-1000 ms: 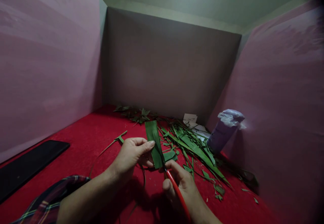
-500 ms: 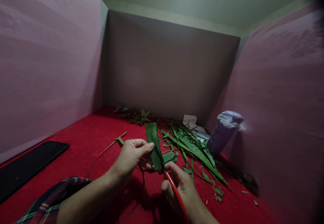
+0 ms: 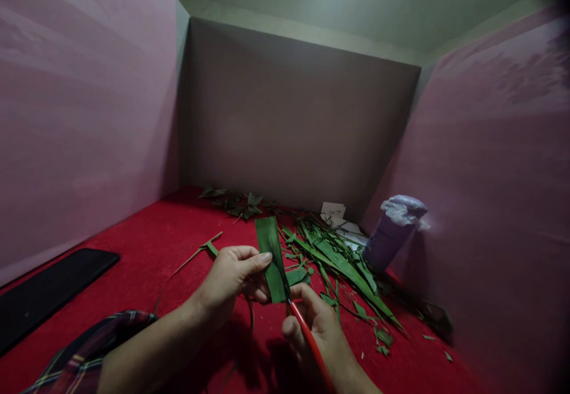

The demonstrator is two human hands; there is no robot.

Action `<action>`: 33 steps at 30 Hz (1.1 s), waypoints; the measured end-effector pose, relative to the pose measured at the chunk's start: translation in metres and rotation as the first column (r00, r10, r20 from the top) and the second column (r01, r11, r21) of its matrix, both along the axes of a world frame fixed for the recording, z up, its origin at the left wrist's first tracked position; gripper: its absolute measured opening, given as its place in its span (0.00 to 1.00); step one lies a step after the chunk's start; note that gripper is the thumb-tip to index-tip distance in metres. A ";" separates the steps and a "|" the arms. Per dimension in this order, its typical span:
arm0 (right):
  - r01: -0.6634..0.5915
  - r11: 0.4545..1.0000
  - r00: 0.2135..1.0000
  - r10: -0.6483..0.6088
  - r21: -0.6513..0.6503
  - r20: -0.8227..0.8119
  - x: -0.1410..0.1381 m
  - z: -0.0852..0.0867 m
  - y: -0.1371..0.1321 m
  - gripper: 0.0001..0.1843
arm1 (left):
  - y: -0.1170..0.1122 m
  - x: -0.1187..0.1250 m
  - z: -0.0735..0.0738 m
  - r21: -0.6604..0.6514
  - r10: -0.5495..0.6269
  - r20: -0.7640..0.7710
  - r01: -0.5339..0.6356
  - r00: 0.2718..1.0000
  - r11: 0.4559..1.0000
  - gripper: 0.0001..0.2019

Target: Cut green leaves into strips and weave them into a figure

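**Flat, broad strip of green leaf (image 3: 268,241) held up above a red cloth surface (image 3: 146,228)**

The left hand (image 3: 234,276) is closed on the green strip. Its thumb presses on the front face, and the other fingers are bent behind it, so the hold is a pinch. The right hand (image 3: 318,317) has its fingers curled around the scissors with red handles (image 3: 309,336), and its thumb lies beside the handle. The dark blades meet the lower right edge of the strip; how wide they are apart, I cannot tell.

At the right side is a purple, tall container (image 3: 385,244), which appears tilted. Crumpled clear plastic (image 3: 403,213) is around its upper part. What is in it, I cannot see, because the wall is not transparent.

Just beside this container, to its left, lies a loose pile of long green leaves and cut pieces (image 3: 341,260), with white papers (image 3: 333,210) behind. Darker, pointed leaves (image 3: 249,204) lie near the back wall. On the far left is a flat black object (image 3: 62,287).
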State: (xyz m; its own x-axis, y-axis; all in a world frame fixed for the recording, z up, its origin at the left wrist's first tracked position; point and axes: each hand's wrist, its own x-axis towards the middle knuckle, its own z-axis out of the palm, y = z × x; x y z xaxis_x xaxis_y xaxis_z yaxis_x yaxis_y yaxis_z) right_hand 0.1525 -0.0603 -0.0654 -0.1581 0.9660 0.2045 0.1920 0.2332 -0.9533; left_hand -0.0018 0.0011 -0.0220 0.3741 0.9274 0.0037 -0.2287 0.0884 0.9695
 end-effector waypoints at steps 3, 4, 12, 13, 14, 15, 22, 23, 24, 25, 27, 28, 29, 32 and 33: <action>0.025 1.000 1.000 -0.025 0.015 -0.008 -0.001 -0.001 0.000 0.31 | -0.002 0.001 0.001 -0.003 0.002 0.000 -0.002 1.000 1.000 0.15; 0.028 0.999 0.999 -0.027 0.018 -0.019 -0.001 -0.002 0.000 0.31 | -0.002 0.001 0.001 -0.006 0.003 0.001 -0.003 1.000 1.000 0.15; 0.030 0.999 0.994 -0.034 -0.038 -0.106 -0.003 -0.002 0.001 0.24 | -0.002 0.004 -0.001 -0.021 -0.008 0.020 0.009 1.000 1.000 0.15; 0.036 0.999 0.992 -0.039 -0.026 -0.119 -0.003 -0.002 0.001 0.23 | -0.002 0.004 -0.002 -0.020 -0.005 0.017 0.005 1.000 1.000 0.15; 0.044 0.999 0.990 -0.047 -0.021 -0.130 -0.003 -0.003 0.001 0.23 | -0.003 0.004 -0.001 -0.014 0.000 0.013 0.001 1.000 1.000 0.15; 0.054 0.998 0.989 -0.057 -0.025 -0.137 -0.003 -0.003 0.001 0.23 | -0.003 0.004 -0.001 -0.007 0.004 0.005 -0.004 1.000 1.000 0.15; 0.065 0.997 0.989 -0.069 -0.034 -0.128 -0.002 -0.006 0.003 0.22 | -0.002 0.001 -0.001 0.018 0.009 -0.014 -0.008 1.000 1.000 0.14; 0.073 0.997 0.989 -0.077 -0.032 -0.129 -0.002 -0.006 0.003 0.23 | -0.001 0.001 -0.001 0.021 0.010 -0.001 -0.010 1.000 1.000 0.14; 0.083 0.996 0.988 -0.086 -0.033 -0.127 -0.003 -0.005 0.003 0.23 | -0.001 0.000 -0.001 0.026 0.015 0.013 -0.015 1.000 1.000 0.13; 0.091 0.995 0.988 -0.095 -0.038 -0.124 -0.003 -0.005 0.003 0.24 | 0.000 0.000 0.000 0.031 0.023 0.026 -0.024 0.999 0.999 0.13; 0.099 0.994 0.988 -0.105 -0.050 -0.115 -0.004 -0.004 0.002 0.25 | 0.000 -0.001 0.001 0.041 0.052 0.050 -0.054 0.997 0.998 0.13; 0.096 0.994 0.989 -0.102 -0.054 -0.111 -0.004 -0.004 0.001 0.26 | 0.000 -0.001 0.002 0.045 0.071 0.057 -0.074 0.996 0.996 0.13; 0.090 0.994 0.989 -0.096 -0.058 -0.109 -0.004 -0.004 0.001 0.26 | 0.000 -0.001 0.003 0.045 0.089 0.060 -0.092 0.994 0.995 0.13; 0.073 0.996 0.992 -0.078 -0.055 -0.098 -0.004 -0.002 0.000 0.27 | 0.000 -0.002 0.004 0.039 0.119 0.051 -0.121 0.992 0.992 0.12; 0.064 0.997 0.993 -0.069 -0.051 -0.091 -0.004 -0.001 -0.001 0.27 | 0.000 -0.002 0.004 0.037 0.121 0.046 -0.123 0.992 0.992 0.12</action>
State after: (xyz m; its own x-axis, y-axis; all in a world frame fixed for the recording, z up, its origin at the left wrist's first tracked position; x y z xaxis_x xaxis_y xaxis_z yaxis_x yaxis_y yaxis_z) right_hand 0.1489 -0.0611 -0.0667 -0.0756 0.9828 0.1687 0.1158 0.1767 -0.9774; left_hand -0.0034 0.0014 -0.0180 0.2566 0.9650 0.0550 -0.2779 0.0191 0.9604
